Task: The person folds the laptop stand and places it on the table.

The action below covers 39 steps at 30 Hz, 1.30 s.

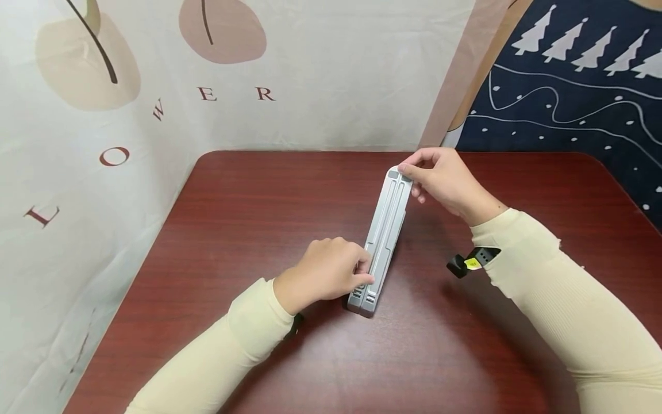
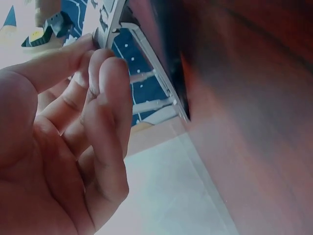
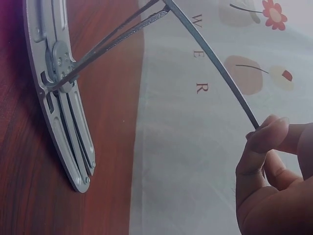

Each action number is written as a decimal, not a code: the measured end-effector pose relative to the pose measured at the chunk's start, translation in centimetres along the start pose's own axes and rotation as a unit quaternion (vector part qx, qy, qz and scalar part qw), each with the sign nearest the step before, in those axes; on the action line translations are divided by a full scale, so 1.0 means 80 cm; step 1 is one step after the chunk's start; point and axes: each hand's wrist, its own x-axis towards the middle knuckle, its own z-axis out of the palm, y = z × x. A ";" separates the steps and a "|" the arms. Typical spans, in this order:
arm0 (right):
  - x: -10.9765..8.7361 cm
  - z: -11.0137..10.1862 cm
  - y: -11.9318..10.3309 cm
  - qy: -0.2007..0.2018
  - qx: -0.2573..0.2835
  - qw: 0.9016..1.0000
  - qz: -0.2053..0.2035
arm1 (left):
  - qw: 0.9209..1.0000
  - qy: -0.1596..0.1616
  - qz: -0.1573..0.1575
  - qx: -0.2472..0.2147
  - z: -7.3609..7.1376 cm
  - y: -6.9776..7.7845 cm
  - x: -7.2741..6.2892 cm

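A silver folding laptop stand (image 1: 385,221) rests on the table, its two long rails folded side by side and its far end raised. My right hand (image 1: 439,178) pinches that raised end between thumb and fingers. Lower down, near the grey-tipped close end, my left hand (image 1: 331,269) grips the stand by its left edge. In the right wrist view, thin struts join the stand's base (image 3: 57,117) on the table to the raised upper bar (image 3: 215,61), whose tip the right fingers hold. The left wrist view shows left fingertips on the metal, with a hinged strut (image 2: 151,58) beyond.
The dark red wooden table (image 1: 248,213) has rounded far corners. Behind it hangs a pale cloth (image 1: 336,69) with letters and fruit shapes, and a navy cloth (image 1: 564,98) with white trees. A small black device (image 1: 465,263) hangs at the right wrist.
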 end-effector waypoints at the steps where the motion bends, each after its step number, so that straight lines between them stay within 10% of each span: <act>1: -0.001 0.000 0.000 0.002 0.007 1.000 0.000 | 1.000 -0.003 0.000 -0.001 -0.001 -0.001 0.000; 9: -0.004 0.003 0.003 0.012 0.043 0.999 -0.009 | 1.000 0.002 0.005 0.009 -0.006 -0.002 -0.001; 19: -0.006 0.005 0.004 0.018 0.055 0.998 -0.022 | 0.993 0.101 -0.033 0.054 -0.005 0.003 -0.004; 39: -0.017 0.010 0.010 0.048 0.029 0.998 -0.034 | 0.988 0.109 -0.050 0.094 0.007 0.006 -0.001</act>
